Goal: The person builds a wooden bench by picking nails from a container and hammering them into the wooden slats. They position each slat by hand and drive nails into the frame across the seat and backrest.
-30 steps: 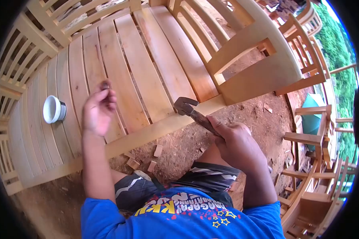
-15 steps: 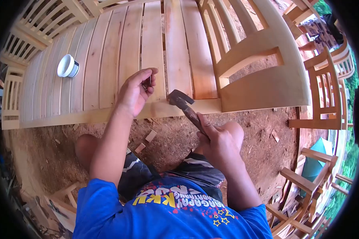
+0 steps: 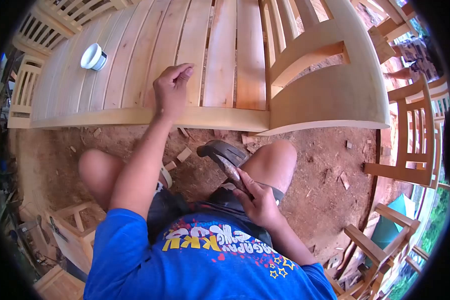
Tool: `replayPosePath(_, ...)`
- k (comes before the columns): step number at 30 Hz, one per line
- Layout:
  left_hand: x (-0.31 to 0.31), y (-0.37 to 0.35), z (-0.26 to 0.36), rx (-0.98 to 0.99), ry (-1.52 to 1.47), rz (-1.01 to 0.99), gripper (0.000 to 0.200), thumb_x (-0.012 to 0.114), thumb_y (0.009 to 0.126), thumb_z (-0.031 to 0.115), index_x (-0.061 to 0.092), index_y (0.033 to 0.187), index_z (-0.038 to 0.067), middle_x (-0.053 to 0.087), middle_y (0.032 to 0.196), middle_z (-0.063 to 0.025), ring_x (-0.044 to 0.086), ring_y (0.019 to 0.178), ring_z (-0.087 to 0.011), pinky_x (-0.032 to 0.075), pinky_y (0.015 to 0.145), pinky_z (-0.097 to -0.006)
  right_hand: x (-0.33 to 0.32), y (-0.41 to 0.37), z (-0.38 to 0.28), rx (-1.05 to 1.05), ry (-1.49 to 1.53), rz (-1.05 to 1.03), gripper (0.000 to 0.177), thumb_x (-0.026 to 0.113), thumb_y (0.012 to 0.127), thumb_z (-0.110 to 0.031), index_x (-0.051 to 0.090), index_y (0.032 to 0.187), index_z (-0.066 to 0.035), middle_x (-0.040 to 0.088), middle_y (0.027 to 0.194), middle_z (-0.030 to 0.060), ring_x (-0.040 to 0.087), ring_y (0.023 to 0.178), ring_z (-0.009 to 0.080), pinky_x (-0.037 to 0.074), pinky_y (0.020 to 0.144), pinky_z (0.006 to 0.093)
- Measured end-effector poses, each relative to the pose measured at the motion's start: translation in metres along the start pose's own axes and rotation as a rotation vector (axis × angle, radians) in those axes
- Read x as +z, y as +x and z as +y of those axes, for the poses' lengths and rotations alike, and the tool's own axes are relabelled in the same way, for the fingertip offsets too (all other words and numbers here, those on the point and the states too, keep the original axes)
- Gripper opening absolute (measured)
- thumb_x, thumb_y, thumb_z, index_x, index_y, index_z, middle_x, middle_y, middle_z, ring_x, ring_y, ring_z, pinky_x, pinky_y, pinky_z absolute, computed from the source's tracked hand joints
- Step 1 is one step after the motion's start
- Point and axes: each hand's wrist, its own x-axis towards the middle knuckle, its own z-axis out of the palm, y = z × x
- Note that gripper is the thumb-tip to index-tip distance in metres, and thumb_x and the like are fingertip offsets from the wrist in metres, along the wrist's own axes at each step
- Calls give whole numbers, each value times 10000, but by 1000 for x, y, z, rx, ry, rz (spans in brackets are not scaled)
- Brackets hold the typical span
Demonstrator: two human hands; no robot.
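A long slatted wooden bench (image 3: 221, 65) lies across the upper view, its armrest panel (image 3: 330, 100) at the right. Above the slats near the front rail, my left hand (image 3: 172, 90) is closed with thumb and fingertips together; whatever they pinch is too small or hidden to name. My right hand (image 3: 259, 200) grips the handle of a claw hammer (image 3: 224, 152), whose dark head hangs over the ground between my knees, apart from the bench. A white cup (image 3: 93, 57) stands on the slats at the left.
Wood scraps (image 3: 184, 154) lie on the dirt ground. Other wooden furniture (image 3: 410, 135) stands at the right, with a frame (image 3: 380, 245) and a green object (image 3: 392, 220) below it. A wooden piece (image 3: 75, 235) sits at the lower left. Part of another person (image 3: 417, 55) shows at the upper right.
The hammer in my right hand has moved down and left, away from the bench rail. My left hand has moved up, and its fingers have turned. The view has shifted slightly.
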Motion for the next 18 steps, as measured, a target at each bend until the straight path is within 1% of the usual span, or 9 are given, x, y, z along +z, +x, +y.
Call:
replayPosePath(2,-1,1,-2,-84,-59,-32,193,752,1064,146,813,1199,22,819,1101,-88,742,994,-138,579,926,-284,-5,-14,0,54,6,8,585,760,1016,-69,565,1560,21,770,994,274,779,833,366,589,775,401)
replayPosePath(6,14,16,28,-7,-175,-380,205,762,1048,154,815,1199,25,830,1079,-96,763,972,-144,593,895,-295,-23,-18,-25,199,43,70,562,757,1019,-58,579,1547,20,733,888,188,709,736,210,550,713,334)
replayPosePath(7,22,21,48,29,-170,-469,202,772,1035,147,819,1190,26,836,1069,-108,775,958,-154,598,882,-308,-26,-18,-33,248,103,123,561,753,1017,-47,578,1546,18,687,837,114,641,697,140,531,678,309)
replayPosePath(8,30,25,65,67,-168,-556,200,782,1021,139,822,1181,27,843,1059,-121,786,944,-165,603,869,-321,-31,-17,-43,185,95,190,552,744,1022,-47,574,1543,24,686,834,92,641,700,126,527,667,306)
replayPosePath(11,51,29,97,-5,-170,-835,190,776,1013,118,823,1168,20,845,1055,-114,793,956,-165,604,879,-320,-47,-14,-75,60,107,364,525,714,1045,-60,557,1537,34,679,836,26,628,690,92,512,638,279)
replayPosePath(12,67,32,78,87,-249,-896,230,805,1001,171,822,1179,27,837,994,-77,722,919,-122,582,885,-326,-52,-13,-91,61,175,394,499,693,1065,-80,555,1531,36,665,850,3,610,678,74,499,629,246)
replayPosePath(15,75,28,77,126,-99,-968,230,811,987,169,830,1182,48,843,1019,-79,716,901,-127,574,903,-346,-59,-17,-110,48,176,530,522,675,1082,-104,525,1551,68,654,857,-3,600,686,59,487,621,225)
replayPosePath(16,78,30,74,155,-34,-985,242,806,996,184,831,1193,46,845,1034,-81,748,946,-129,569,933,-338,-60,-19,-112,67,156,554,537,649,1080,-78,501,1573,74,645,856,-1,592,688,55,479,614,221)
replayPosePath(18,82,27,67,113,-96,-973,237,808,995,185,833,1186,46,846,1036,-82,759,959,-134,572,924,-332,-61,-21,-113,94,156,585,541,627,1075,-52,491,1583,73,641,866,1,583,687,51,472,608,220)
